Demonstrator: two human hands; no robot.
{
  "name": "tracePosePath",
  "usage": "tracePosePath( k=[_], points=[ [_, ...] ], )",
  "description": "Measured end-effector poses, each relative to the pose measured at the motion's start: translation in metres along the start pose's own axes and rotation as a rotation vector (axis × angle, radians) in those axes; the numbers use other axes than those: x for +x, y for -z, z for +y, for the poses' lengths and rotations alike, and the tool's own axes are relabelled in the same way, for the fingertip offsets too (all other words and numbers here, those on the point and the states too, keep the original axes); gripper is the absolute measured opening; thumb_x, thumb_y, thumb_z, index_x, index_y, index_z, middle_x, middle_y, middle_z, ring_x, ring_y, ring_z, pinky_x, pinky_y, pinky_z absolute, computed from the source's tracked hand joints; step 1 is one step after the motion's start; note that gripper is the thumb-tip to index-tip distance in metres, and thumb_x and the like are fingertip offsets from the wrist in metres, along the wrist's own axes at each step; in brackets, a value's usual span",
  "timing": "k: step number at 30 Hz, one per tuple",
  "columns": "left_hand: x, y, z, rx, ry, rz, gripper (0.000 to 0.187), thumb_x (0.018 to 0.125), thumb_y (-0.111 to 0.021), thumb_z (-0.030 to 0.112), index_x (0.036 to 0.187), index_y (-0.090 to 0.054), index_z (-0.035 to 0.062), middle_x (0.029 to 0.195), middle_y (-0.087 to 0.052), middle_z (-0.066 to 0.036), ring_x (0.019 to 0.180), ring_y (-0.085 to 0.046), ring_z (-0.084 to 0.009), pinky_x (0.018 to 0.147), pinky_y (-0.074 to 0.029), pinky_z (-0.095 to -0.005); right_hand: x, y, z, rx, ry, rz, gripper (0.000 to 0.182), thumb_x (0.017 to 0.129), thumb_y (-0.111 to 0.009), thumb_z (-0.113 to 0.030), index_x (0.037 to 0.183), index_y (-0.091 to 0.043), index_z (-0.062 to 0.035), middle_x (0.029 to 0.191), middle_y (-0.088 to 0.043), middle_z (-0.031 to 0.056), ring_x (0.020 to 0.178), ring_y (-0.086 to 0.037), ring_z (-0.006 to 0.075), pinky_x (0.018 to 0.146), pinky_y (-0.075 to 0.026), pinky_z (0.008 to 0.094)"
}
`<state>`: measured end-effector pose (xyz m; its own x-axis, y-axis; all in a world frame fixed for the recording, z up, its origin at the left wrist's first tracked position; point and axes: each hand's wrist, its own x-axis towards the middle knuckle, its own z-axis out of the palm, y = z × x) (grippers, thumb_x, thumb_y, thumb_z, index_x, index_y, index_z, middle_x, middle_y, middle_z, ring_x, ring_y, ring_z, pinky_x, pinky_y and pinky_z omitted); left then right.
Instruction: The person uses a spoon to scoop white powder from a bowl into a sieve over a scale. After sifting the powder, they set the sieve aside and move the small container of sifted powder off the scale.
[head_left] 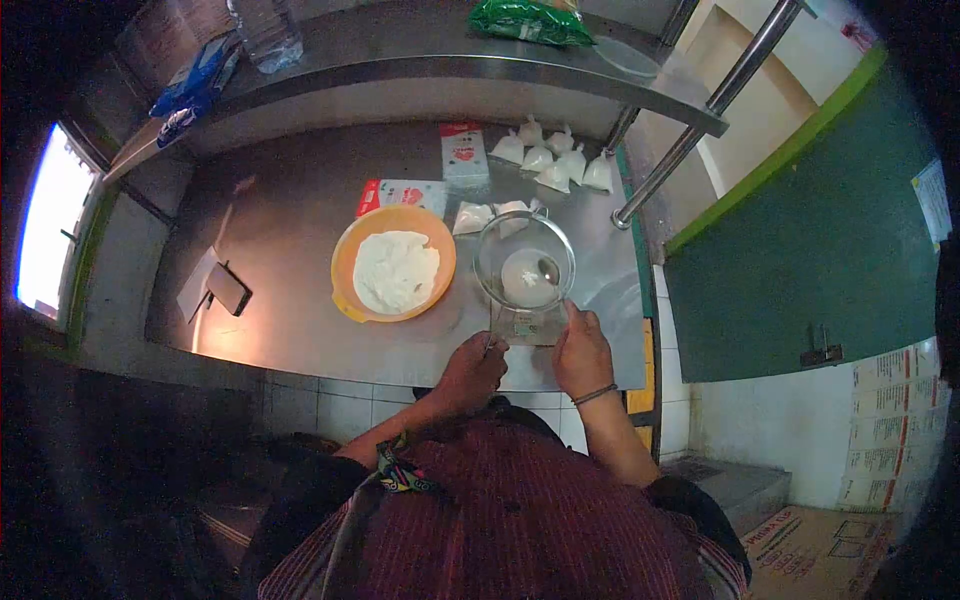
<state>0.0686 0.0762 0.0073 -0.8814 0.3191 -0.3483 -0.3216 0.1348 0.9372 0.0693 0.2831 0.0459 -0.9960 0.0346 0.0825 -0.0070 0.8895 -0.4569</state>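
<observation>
At the far left of my head view, a dark device, probably a phone (231,290), leans on the steel table (280,250), well apart from both hands. Next comes the orange bowl (342,285) with its heap of white powder (395,268); I judge it heavy at the bottom and the powder soft and loose, so I would want both sides of the rim to lift it. A lying carton (410,194) sits just behind it, and beside that, further back, a second carton (463,160). My left hand (472,368) is near the table's front edge, fingers drawn in narrow; a thin glint shows at the fingertips, and I cannot tell whether it is something held. Then the sieve (497,262), out in front between bowl and bags, above what looks like a scale (543,336). I expect it to be light, its rim stiff and its mesh easily dented, so the handle is the place to hold; gripped at one end, it would tip easily. A pale patch and a dark spoon (548,271) show within its ring, though I cannot tell whether they are in the mesh or under it. Behind stand the knotted bags (555,165), soft-looking and best taken by their necks. My right hand (584,352) is closed around the sieve's handle, thumb uppermost.
</observation>
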Motion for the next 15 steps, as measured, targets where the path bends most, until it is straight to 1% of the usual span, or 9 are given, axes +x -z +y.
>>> tracePosePath(
  k=[3, 5, 6, 8, 10, 11, 13, 14, 15],
  points=[
    [0.000, 0.002, -0.003, -0.077, 0.027, -0.021, 0.021, 0.101, -0.053, 0.018, 0.110, -0.056, -0.0003, 0.072, -0.057, -0.004, 0.059, -0.054, -0.0128, 0.053, -0.046, -0.0324, 0.001, 0.002, 0.000, 0.014, 0.006, -0.036, 0.060, 0.083, -0.062, -0.008, 0.140, -0.046, -0.0013, 0.115, -0.057, 0.0255, 0.100, -0.064, 0.0433, 0.087, -0.055, 0.0496],
    [-0.006, 0.000, 0.003, 0.163, -0.168, 0.028, 0.023, 0.101, -0.052, 0.020, 0.111, -0.056, -0.0001, 0.072, -0.056, -0.004, 0.059, -0.054, -0.0123, 0.053, -0.046, -0.0321, 0.004, 0.002, 0.003, 0.039, 0.017, -0.074, 0.059, 0.085, -0.060, -0.007, 0.141, -0.045, -0.0017, 0.116, -0.057, 0.0245, 0.100, -0.064, 0.0428, 0.088, -0.055, 0.0493],
    [-0.004, 0.001, 0.002, 0.162, -0.170, 0.031, 0.023, 0.101, -0.052, 0.020, 0.111, -0.056, -0.0001, 0.072, -0.056, -0.004, 0.059, -0.054, -0.0123, 0.053, -0.046, -0.0321, 0.004, 0.005, 0.002, 0.016, 0.029, -0.030, 0.056, 0.086, -0.059, -0.007, 0.140, -0.047, -0.0013, 0.116, -0.058, 0.0241, 0.101, -0.064, 0.0426, 0.088, -0.055, 0.0490],
    [0.000, 0.004, -0.004, -0.007, -0.047, 0.000, 0.023, 0.101, -0.052, 0.020, 0.111, -0.056, 0.0001, 0.073, -0.057, -0.004, 0.059, -0.054, -0.0119, 0.053, -0.046, -0.0318, 0.008, 0.007, 0.007, -0.007, 0.043, 0.013, 0.053, 0.087, -0.057, -0.007, 0.139, -0.049, -0.0009, 0.116, -0.059, 0.0237, 0.102, -0.063, 0.0424, 0.088, -0.055, 0.0488],
    [0.000, 0.005, -0.005, -0.006, -0.052, 0.008, 0.023, 0.101, -0.052, 0.021, 0.111, -0.056, 0.0001, 0.073, -0.057, -0.004, 0.059, -0.054, -0.0117, 0.053, -0.046, -0.0317, 0.016, 0.004, 0.022, 0.099, 0.128, 0.226, 0.034, 0.095, -0.050, -0.005, 0.127, -0.060, 0.0011, 0.106, -0.067, 0.0231, 0.095, -0.066, 0.0398, 0.084, -0.055, 0.0453],
    [0.000, 0.006, -0.005, -0.005, -0.054, 0.015, 0.023, 0.101, -0.052, 0.021, 0.110, -0.056, 0.0000, 0.073, -0.057, -0.004, 0.059, -0.053, -0.0115, 0.053, -0.046, -0.0315, 0.021, -0.001, 0.031, 0.097, 0.128, 0.226, 0.034, 0.095, -0.050, -0.005, 0.127, -0.060, 0.0011, 0.106, -0.067, 0.0231, 0.095, -0.066, 0.0398, 0.084, -0.055, 0.0453],
    [0.001, 0.007, -0.008, 0.036, -0.077, 0.015, 0.023, 0.101, -0.051, 0.021, 0.110, -0.056, 0.0006, 0.073, -0.057, -0.003, 0.058, -0.053, -0.0114, 0.052, -0.045, -0.0314, 0.032, -0.007, 0.042, 0.372, 0.071, 0.233, 0.029, 0.097, -0.051, -0.008, 0.118, -0.068, 0.0016, 0.104, -0.072, 0.0216, 0.097, -0.070, 0.0344, 0.086, -0.055, 0.0398],
    [0.001, 0.007, -0.009, 0.077, -0.099, 0.015, 0.022, 0.102, -0.051, 0.021, 0.110, -0.056, 0.0012, 0.074, -0.057, -0.003, 0.058, -0.053, -0.0113, 0.052, -0.045, -0.0313, 0.034, -0.008, 0.047, 0.370, 0.071, 0.233, 0.029, 0.097, -0.051, -0.008, 0.118, -0.068, 0.0016, 0.104, -0.072, 0.0216, 0.097, -0.070, 0.0344, 0.086, -0.055, 0.0398],
    [0.001, 0.008, -0.008, 0.075, -0.101, 0.016, 0.022, 0.102, -0.051, 0.021, 0.110, -0.056, 0.0012, 0.074, -0.057, -0.003, 0.058, -0.053, -0.0113, 0.052, -0.045, -0.0313, 0.036, -0.006, 0.046, 0.377, 0.039, 0.183, 0.028, 0.096, -0.051, -0.010, 0.115, -0.069, 0.0003, 0.105, -0.072, 0.0221, 0.099, -0.069, 0.0367, 0.089, -0.054, 0.0417]
  ],
)
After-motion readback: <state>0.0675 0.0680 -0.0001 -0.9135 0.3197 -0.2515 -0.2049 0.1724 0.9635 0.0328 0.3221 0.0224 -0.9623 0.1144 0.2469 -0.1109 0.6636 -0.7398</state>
